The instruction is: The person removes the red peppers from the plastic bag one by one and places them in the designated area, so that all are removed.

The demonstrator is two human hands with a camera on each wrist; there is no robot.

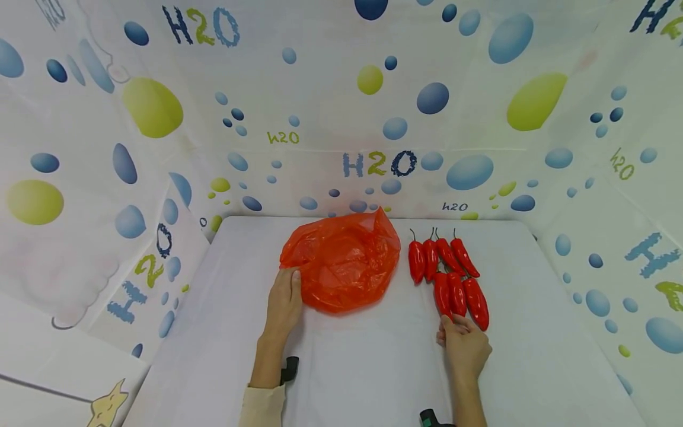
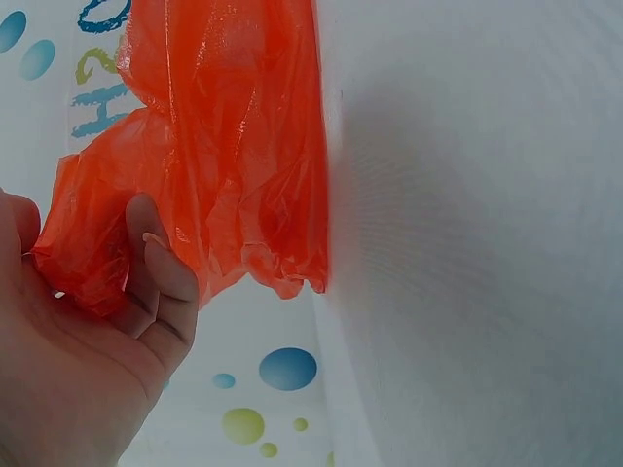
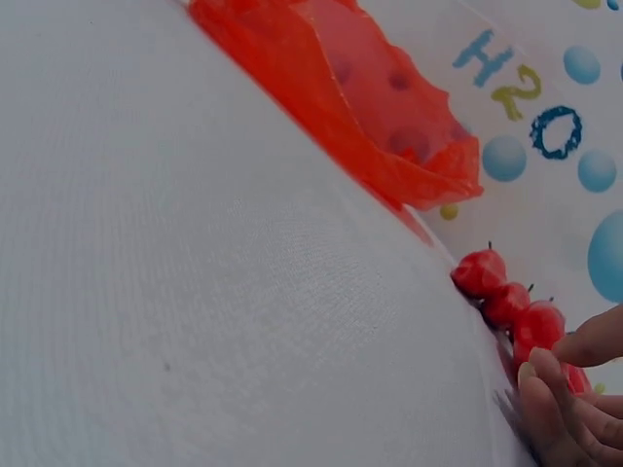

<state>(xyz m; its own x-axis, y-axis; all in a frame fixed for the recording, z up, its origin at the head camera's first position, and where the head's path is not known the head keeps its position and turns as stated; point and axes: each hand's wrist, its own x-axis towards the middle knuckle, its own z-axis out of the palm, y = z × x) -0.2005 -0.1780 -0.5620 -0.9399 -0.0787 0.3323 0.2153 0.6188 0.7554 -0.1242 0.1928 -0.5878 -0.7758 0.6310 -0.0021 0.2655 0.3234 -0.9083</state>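
Observation:
A thin red plastic bag (image 1: pixel 347 267), its mouth spread wide, stands on the white table. My left hand (image 1: pixel 284 299) grips its left edge; in the left wrist view the crumpled film runs between the thumb and curled fingers (image 2: pixel 175 277). To the right of the bag lie several glossy red chili peppers (image 1: pixel 416 261) in two rows, stems pointing away. My right hand (image 1: pixel 465 349) pinches the near tip of the front row's leftmost chili pepper (image 1: pixel 441 293). In the right wrist view, its fingers (image 3: pixel 594 341) are right at the peppers, partly covering them.
The white-covered table (image 1: pixel 363 367) ends at a back wall (image 1: pixel 320 107) of white sheeting printed with blue and green spots and H2O lettering. A similar sheet (image 1: pixel 603 249) rises along the right side. A black wrist device (image 1: pixel 290 369) sits on the left forearm.

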